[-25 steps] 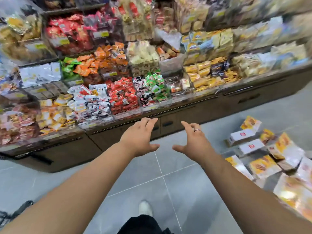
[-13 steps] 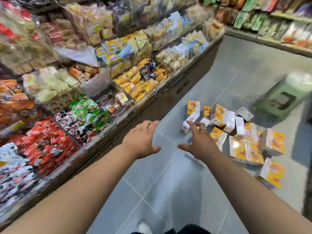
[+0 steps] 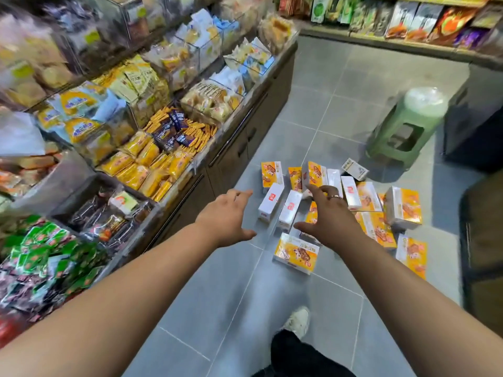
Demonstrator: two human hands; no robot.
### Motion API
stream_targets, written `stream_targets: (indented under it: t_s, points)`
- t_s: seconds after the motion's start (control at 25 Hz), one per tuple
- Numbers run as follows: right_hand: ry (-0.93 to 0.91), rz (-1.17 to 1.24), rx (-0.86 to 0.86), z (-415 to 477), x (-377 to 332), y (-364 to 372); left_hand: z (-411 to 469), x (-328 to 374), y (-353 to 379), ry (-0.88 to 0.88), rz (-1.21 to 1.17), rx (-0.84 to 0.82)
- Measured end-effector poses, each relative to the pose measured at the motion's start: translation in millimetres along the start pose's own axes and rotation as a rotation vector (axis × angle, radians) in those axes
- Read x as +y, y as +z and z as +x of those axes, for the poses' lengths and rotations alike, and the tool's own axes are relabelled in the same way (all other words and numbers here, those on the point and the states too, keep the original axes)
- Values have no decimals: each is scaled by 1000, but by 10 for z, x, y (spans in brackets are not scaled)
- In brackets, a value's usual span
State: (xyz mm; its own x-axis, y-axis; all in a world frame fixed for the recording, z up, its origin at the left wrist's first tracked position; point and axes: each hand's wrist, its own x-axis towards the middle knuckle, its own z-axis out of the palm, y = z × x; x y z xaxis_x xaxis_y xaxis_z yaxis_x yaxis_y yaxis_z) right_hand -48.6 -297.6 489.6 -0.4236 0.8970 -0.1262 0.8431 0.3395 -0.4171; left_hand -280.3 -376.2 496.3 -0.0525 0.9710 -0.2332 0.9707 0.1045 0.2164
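**In the snack aisle, orange-and-white boxes (image 3: 366,195) lie spilled**

On the grey tiled floor (image 3: 321,110), just beside the dark base of the display counter (image 3: 253,126), the boxes lie in a loose heap. Some lie flat on their printed faces, some show a plain white side, and several touch or overlap. The nearest box (image 3: 296,253) lies flat at the front edge of the heap.

Both bare arms stretch forward over the floor. The left hand (image 3: 227,217) is palm down, fingers straight and close together, thumb spread to the side. It holds nothing and touches nothing, and it is left of the heap, over bare tile. The right hand (image 3: 329,221) is over the heap itself, hiding a few boxes from view – its fingers are spread and slightly bent, its thumb points toward the left hand, and there is a ring (image 3: 335,197) on one finger. It grips nothing.

A green plastic stool (image 3: 405,126) stands beyond the heap, near but apart from it. A pale shoe (image 3: 298,321) is planted on the tile, short of the nearest box
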Motion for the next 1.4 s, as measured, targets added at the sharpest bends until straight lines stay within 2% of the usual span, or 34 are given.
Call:
stream_targets:
  t_s: [0.32, 0.76, 0.96, 1.08, 1.4]
  points:
    - [-78, -89, -116, 1539, 420, -206, 1449, 186, -122, -100, -95, 17]
    - [-64, -211, -254, 3387, 806, 329, 3279, -377, 361, -242, -220, 5]
    - [-34, -249, -264, 4151, 1111, 679, 3966, -565, 935, -343, -308, -29]
    - [-38, -242, -333, 4474, 1349, 1031, 4220, -649, 1414, -430, -347, -70]
    - [-267, -399, -482, 5293, 2146, 2336, 4975, -929, 2946, -562, -392, -72]
